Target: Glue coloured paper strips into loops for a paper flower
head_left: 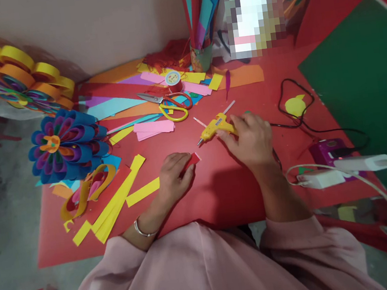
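Note:
My left hand (176,175) is closed on a small red strip (192,161), whose end pokes out past the fingertips toward the middle of the red table (214,199). Part of the strip is hidden under the fingers. A yellow strip (144,191) lies beside that hand, its end reaching the wrist side. In my right hand (252,140) is a yellow hot glue gun (217,125), wrapped by thumb and fingers. Its metal nozzle points down and left, slightly apart from the red strip. A pale glue stick (229,106) sticks out behind the gun.
Scissors (169,103) and a thread spool (174,81) lie toward the wall, near pink strips (154,128). Yellow strips (116,204) and a blue-purple paper flower (68,144) are at left. A black cord (313,130) and white plugs (324,178) occupy the right, beside a green board (362,86).

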Tool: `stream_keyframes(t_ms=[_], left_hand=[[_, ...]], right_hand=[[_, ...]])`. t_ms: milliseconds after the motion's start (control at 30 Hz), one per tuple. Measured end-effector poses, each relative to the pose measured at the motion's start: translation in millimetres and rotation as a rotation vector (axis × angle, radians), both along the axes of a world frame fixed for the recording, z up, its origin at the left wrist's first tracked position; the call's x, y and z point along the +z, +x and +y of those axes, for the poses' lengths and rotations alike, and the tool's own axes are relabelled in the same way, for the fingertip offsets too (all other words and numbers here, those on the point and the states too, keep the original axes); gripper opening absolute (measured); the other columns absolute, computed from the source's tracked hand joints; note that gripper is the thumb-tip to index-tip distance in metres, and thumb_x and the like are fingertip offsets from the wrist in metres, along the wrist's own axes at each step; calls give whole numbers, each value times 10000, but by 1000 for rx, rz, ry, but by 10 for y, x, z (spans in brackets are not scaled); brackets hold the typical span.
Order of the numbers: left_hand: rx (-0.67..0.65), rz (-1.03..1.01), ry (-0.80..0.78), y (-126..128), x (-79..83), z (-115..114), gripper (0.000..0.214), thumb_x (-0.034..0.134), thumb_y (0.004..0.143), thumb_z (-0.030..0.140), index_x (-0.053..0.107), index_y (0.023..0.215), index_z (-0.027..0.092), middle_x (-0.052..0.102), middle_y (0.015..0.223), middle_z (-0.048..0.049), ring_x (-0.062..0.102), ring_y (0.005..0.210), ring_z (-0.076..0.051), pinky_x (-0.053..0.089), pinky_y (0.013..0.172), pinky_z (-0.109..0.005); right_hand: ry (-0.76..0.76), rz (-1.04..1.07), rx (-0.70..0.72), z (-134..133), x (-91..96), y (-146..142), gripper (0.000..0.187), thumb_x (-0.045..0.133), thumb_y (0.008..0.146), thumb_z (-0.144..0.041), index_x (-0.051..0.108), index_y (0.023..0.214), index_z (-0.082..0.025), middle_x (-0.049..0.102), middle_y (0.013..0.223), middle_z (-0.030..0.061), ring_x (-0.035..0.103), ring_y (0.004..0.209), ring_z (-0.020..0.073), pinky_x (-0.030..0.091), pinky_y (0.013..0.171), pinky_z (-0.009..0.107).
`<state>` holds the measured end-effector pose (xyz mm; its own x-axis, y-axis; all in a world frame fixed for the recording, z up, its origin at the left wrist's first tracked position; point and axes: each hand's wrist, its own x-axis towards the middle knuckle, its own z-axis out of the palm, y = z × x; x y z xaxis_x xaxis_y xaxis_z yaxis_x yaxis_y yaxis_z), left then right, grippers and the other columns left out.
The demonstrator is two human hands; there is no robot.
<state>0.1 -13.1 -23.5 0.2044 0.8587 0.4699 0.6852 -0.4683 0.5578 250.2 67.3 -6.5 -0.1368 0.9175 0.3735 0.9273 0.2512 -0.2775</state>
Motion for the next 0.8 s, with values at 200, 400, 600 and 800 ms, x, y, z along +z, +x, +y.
stream_keyframes(t_ms=[200, 400, 600, 800], left_hand=[[-12, 13, -11, 4, 12, 6, 243, 674, 966, 217, 705, 1206, 200, 781, 1131, -104, 716, 1037, -230, 590, 967, -449], [-16, 24, -21, -3, 6, 10, 259, 683, 959, 208, 699, 1218, 205, 778, 1172, -105, 710, 1058, -233, 583, 963, -453], [-35, 24, -13, -15, -1, 19, 259, 679, 962, 205, 703, 1220, 212, 781, 1182, -95, 706, 1067, -233, 581, 965, -453], [-34, 25, -15, -10, 0, 18, 262, 662, 971, 210, 702, 1229, 222, 783, 1187, -86, 707, 1066, -227, 582, 969, -453]], right_hand=[[105, 204, 100, -85, 121, -55, 305, 536, 1012, -381, 784, 1003, -203, 739, 835, 70, 640, 787, 204, 427, 731, 331], [-163, 223, 445, -194, 90, -187, 240, 568, 887, -242, 785, 785, -245, 762, 722, -1, 641, 674, 152, 394, 649, 288], [-481, 214, 402, -195, -8, -299, 273, 569, 880, -242, 832, 941, -282, 798, 791, -11, 674, 706, 162, 409, 659, 276], [-565, 175, 391, -212, -18, -356, 296, 554, 931, -290, 832, 1025, -322, 825, 906, -12, 720, 836, 182, 446, 728, 277]])
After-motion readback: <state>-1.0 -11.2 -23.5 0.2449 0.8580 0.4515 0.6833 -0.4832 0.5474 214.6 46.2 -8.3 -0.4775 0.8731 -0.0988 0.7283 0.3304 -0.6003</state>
